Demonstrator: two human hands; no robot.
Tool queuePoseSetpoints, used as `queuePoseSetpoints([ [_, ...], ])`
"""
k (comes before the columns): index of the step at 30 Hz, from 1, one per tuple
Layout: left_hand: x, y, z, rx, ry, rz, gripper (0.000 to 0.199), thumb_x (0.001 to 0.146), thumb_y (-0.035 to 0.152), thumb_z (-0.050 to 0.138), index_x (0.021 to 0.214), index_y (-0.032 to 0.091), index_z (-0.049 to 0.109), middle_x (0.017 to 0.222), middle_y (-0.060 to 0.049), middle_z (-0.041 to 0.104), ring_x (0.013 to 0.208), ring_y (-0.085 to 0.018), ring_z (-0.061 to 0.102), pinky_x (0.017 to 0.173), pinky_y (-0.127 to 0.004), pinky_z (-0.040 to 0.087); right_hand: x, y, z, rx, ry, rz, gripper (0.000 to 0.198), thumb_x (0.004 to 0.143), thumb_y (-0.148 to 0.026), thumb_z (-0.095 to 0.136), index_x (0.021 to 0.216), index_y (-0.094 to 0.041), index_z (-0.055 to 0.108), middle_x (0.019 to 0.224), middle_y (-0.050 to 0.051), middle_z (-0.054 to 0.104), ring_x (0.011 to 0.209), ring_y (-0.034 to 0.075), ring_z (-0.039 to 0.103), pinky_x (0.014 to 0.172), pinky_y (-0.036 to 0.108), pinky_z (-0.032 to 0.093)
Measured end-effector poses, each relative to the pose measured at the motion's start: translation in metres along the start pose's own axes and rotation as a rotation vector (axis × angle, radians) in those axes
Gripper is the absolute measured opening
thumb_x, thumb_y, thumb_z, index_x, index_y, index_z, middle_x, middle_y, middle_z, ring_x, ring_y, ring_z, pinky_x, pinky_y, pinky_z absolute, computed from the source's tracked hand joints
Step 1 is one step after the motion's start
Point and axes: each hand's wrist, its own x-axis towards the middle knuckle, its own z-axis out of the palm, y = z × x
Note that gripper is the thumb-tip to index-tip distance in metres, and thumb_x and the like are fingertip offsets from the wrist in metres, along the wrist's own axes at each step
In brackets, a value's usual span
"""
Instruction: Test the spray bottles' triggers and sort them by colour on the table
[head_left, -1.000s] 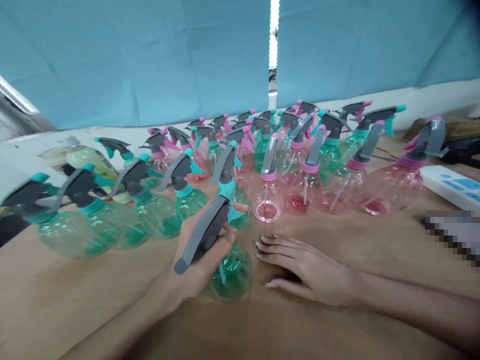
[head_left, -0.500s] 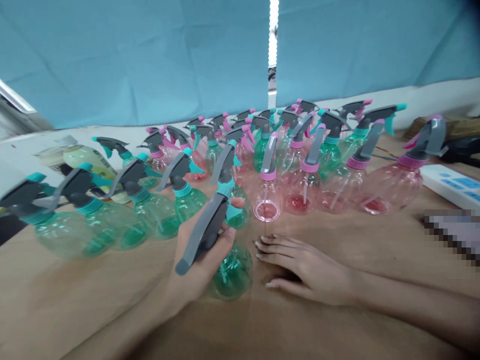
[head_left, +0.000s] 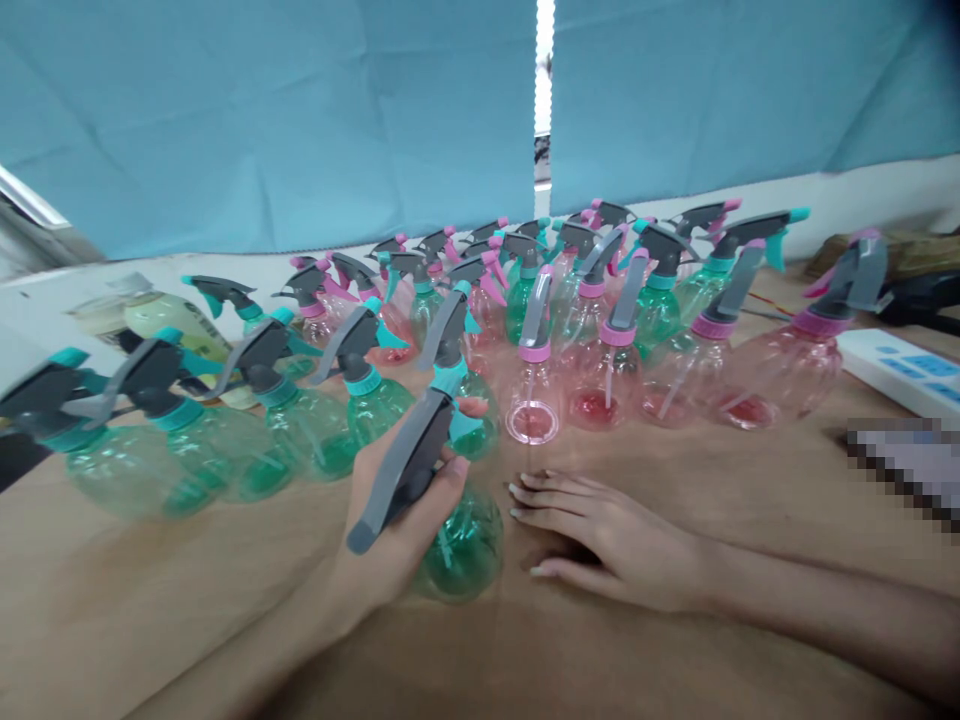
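Observation:
My left hand [head_left: 390, 530] grips a green spray bottle [head_left: 465, 545] around its neck, just under the grey trigger head with turquoise nozzle and trigger. The bottle stands on the wooden table [head_left: 600, 660], its collar hidden by my fingers. To its right my right hand [head_left: 600, 535] lies palm down on the table, fingers stretched out, holding nothing. Just beyond that hand stands a pink spray bottle [head_left: 534, 395], one of several in a row. More green spray bottles [head_left: 307, 430] line up on the left, close to my left hand.
Behind the front rows, several more pink and green spray bottles [head_left: 525, 300] crowd together. A pale yellowish bottle [head_left: 176, 320] is at the back left. At the right lie a white device with blue markings [head_left: 900, 365] and a pixelated object [head_left: 911, 465]. A blue sheet [head_left: 300, 120] hangs behind.
The view has shifted very slightly. Both hands and the bottles otherwise keep their places, with my left hand still around the green bottle's neck.

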Motion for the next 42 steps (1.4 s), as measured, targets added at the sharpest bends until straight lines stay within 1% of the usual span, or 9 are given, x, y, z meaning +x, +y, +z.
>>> queuePoseSetpoints([
  [7, 0.0012, -0.001, 0.002, 0.004, 0.053, -0.004, 0.029, 0.077, 0.036, 0.055, 0.104, 0.028, 0.061, 0.067, 0.002, 0.058, 0.056, -0.018, 0.053, 0.052, -0.03, 0.043, 0.0002, -0.0004, -0.0001, 0.013, 0.002, 0.004, 0.051, 0.092, -0.044, 0.053, 0.136, -0.018, 0.051, 0.14, 0.009, 0.052, 0.134, 0.022, 0.042, 0.114, 0.042, 0.03],
  [10, 0.0005, -0.0019, 0.0023, -0.011, 0.038, -0.009, 0.029, 0.076, 0.036, 0.056, 0.104, 0.028, 0.06, 0.067, 0.002, 0.057, 0.055, -0.018, 0.053, 0.052, -0.03, 0.043, 0.0003, -0.0004, 0.0005, 0.015, 0.004, 0.012, 0.051, 0.091, -0.045, 0.053, 0.135, -0.019, 0.051, 0.14, 0.009, 0.053, 0.134, 0.022, 0.043, 0.114, 0.042, 0.031],
  [14, -0.0004, -0.0025, 0.0015, -0.022, 0.046, -0.027, 0.022, 0.076, 0.036, 0.057, 0.096, 0.027, 0.06, 0.065, 0.003, 0.055, 0.054, -0.018, 0.052, 0.051, -0.029, 0.042, 0.0002, -0.0005, 0.0, -0.009, -0.013, 0.014, 0.052, 0.092, -0.046, 0.052, 0.136, -0.018, 0.051, 0.141, 0.008, 0.052, 0.134, 0.022, 0.042, 0.114, 0.041, 0.03],
  [18, 0.0003, -0.0005, 0.0013, -0.016, 0.031, -0.019, 0.027, 0.077, 0.034, 0.056, 0.102, 0.028, 0.06, 0.064, 0.003, 0.053, 0.053, -0.018, 0.052, 0.051, -0.029, 0.041, 0.0, -0.0005, -0.0006, -0.001, 0.001, 0.006, 0.051, 0.092, -0.045, 0.053, 0.135, -0.018, 0.052, 0.14, 0.008, 0.052, 0.134, 0.022, 0.042, 0.114, 0.041, 0.03],
  [22, 0.0007, 0.0005, 0.0015, 0.001, 0.04, -0.003, 0.028, 0.076, 0.034, 0.056, 0.102, 0.028, 0.061, 0.064, 0.003, 0.055, 0.053, -0.018, 0.053, 0.049, -0.029, 0.041, 0.0, -0.0002, 0.0002, 0.014, 0.011, -0.001, 0.051, 0.092, -0.044, 0.053, 0.136, -0.019, 0.051, 0.141, 0.008, 0.052, 0.134, 0.022, 0.042, 0.114, 0.042, 0.03],
  [27, 0.0002, -0.0014, 0.001, -0.011, 0.056, -0.003, 0.02, 0.076, 0.035, 0.057, 0.093, 0.027, 0.061, 0.065, 0.003, 0.058, 0.053, -0.018, 0.054, 0.051, -0.03, 0.043, 0.0003, -0.0004, 0.0008, 0.003, 0.005, 0.008, 0.051, 0.092, -0.045, 0.052, 0.135, -0.019, 0.051, 0.141, 0.008, 0.052, 0.134, 0.022, 0.042, 0.114, 0.042, 0.03],
  [31, 0.0008, -0.0003, -0.0007, -0.023, 0.008, 0.0, 0.016, 0.077, 0.032, 0.056, 0.092, 0.027, 0.06, 0.066, 0.003, 0.057, 0.055, -0.017, 0.055, 0.055, -0.03, 0.045, 0.0006, -0.0006, 0.0002, -0.011, -0.005, 0.007, 0.051, 0.092, -0.045, 0.052, 0.135, -0.018, 0.051, 0.14, 0.008, 0.052, 0.134, 0.022, 0.042, 0.114, 0.041, 0.03],
  [37, 0.004, 0.0008, -0.0002, -0.05, -0.021, -0.048, 0.024, 0.072, 0.028, 0.053, 0.095, 0.028, 0.059, 0.068, 0.003, 0.056, 0.058, -0.018, 0.053, 0.058, -0.031, 0.045, 0.0008, -0.0009, -0.001, -0.031, -0.017, 0.0, 0.051, 0.092, -0.044, 0.052, 0.133, -0.014, 0.053, 0.141, 0.01, 0.052, 0.134, 0.021, 0.042, 0.114, 0.039, 0.03],
  [42, 0.0072, 0.0016, -0.0005, -0.074, -0.011, -0.003, 0.02, 0.068, 0.027, 0.052, 0.086, 0.026, 0.06, 0.073, 0.001, 0.06, 0.058, -0.018, 0.053, 0.056, -0.03, 0.043, 0.0009, -0.0011, -0.0012, -0.053, -0.026, 0.002, 0.051, 0.093, -0.045, 0.051, 0.133, -0.015, 0.053, 0.142, 0.008, 0.051, 0.135, 0.021, 0.041, 0.115, 0.039, 0.03],
])
